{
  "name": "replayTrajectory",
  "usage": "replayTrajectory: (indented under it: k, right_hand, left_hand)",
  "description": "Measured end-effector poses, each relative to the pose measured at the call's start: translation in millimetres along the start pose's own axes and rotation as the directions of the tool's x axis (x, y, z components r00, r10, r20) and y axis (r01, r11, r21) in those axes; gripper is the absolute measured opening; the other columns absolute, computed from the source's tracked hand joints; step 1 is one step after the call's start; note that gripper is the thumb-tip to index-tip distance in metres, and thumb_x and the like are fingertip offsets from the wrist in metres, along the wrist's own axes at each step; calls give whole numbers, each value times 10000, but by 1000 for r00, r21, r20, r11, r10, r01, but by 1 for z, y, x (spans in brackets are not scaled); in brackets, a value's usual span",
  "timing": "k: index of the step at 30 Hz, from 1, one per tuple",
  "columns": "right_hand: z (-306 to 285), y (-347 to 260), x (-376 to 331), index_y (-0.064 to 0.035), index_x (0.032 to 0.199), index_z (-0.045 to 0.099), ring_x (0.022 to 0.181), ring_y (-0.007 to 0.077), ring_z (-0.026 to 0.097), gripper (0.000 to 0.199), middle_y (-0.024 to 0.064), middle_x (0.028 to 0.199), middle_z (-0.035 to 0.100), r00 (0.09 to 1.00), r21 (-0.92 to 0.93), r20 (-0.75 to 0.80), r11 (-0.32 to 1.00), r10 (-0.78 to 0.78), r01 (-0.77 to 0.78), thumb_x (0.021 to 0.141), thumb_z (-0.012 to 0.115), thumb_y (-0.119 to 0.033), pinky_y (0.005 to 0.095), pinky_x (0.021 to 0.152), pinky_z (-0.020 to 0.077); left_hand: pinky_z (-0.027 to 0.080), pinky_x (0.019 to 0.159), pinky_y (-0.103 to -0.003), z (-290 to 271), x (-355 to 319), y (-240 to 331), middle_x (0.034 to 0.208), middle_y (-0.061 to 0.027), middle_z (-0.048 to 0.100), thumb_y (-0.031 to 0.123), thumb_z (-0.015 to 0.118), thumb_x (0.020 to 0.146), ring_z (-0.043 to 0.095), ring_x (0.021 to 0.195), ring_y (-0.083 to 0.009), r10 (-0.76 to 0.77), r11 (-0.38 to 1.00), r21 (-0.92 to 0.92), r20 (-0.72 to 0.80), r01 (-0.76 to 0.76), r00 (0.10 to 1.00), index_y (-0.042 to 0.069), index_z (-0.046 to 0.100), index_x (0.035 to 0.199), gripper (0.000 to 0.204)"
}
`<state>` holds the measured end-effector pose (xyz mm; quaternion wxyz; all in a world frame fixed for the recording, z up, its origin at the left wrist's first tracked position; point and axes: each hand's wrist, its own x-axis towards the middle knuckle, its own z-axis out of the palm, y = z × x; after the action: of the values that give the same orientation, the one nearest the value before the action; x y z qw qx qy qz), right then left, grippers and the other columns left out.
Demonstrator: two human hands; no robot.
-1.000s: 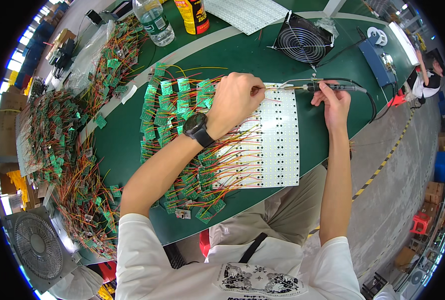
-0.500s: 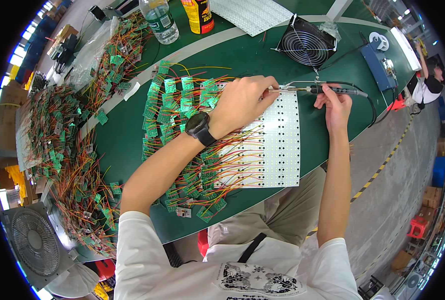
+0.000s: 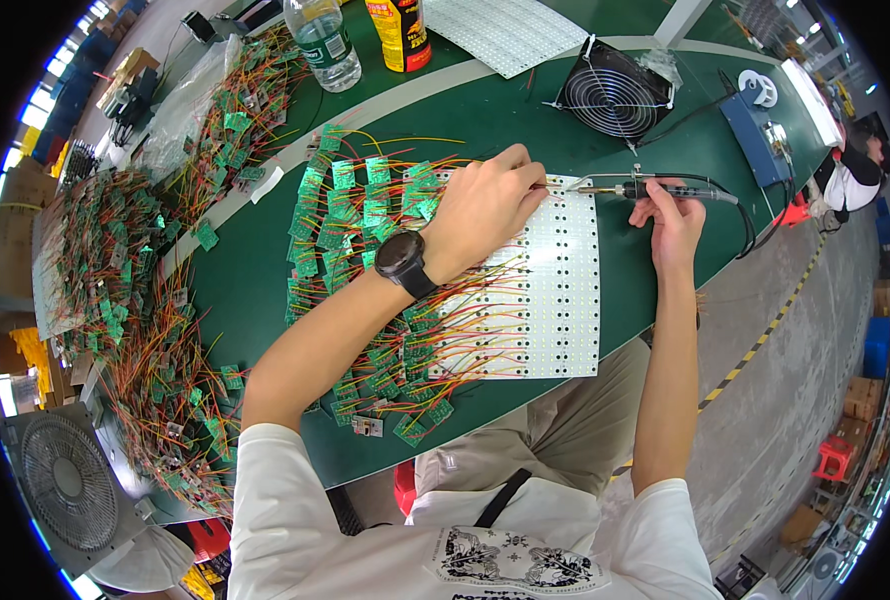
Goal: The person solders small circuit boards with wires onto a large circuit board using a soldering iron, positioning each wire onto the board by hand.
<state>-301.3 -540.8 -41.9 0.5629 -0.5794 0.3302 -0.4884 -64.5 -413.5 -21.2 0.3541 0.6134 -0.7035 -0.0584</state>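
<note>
White board (image 3: pixel 562 290) gleams, black-dotted — right fingers (image 3: pixel 660 202) pinch soldering iron (image 3: pixel 693 193), left fingers (image 3: pixel 527 175) — can't tell.

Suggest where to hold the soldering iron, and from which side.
Best by its black handle, probably from the near right, where the right hand holds it. The bare metal shaft points left toward the white board, and the cable leaves the handle's right end, so keep off both ends.

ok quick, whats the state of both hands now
Left hand: closed in a pinch over the flat white rectangular board; cannot tell on what.
Right hand: closed, holding the slim black-handled metal soldering iron.
</note>
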Motion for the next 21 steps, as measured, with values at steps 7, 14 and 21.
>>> replayTrajectory:
  k: [7, 14, 21]
  right_hand:
    - [0, -2, 0, 66, 963, 646, 508, 179, 612, 177, 110, 679, 640, 999, 2, 48, 1000, 13, -14, 870, 639, -84, 251, 484, 452]
    - [0, -1, 1, 64, 973, 648, 524, 181, 622, 189, 113, 689, 641, 997, -21, 77, 1000, 15, -13, 871, 647, -95, 248, 496, 460]
    - [1, 0, -1, 63, 978, 648, 532, 185, 627, 180, 116, 696, 640, 996, -34, 85, 999, 24, -21, 874, 643, -84, 249, 500, 465]
  left_hand:
    - [502, 619, -434, 1, -1, -3, 940, -103, 604, 145, 656, 853, 620, 687, -338, -15, 1000, 4, -28, 15, 999, -4, 640, 846, 151]
    - [503, 624, -431, 1, -1, -3, 938, -105, 607, 145, 656, 853, 622, 694, -340, -19, 1000, 3, -18, 19, 1000, -9, 638, 845, 154]
    - [503, 625, -430, 3, -2, -6, 926, -109, 609, 141, 655, 850, 621, 698, -342, -20, 1000, 6, -16, 20, 1000, -13, 638, 841, 154]
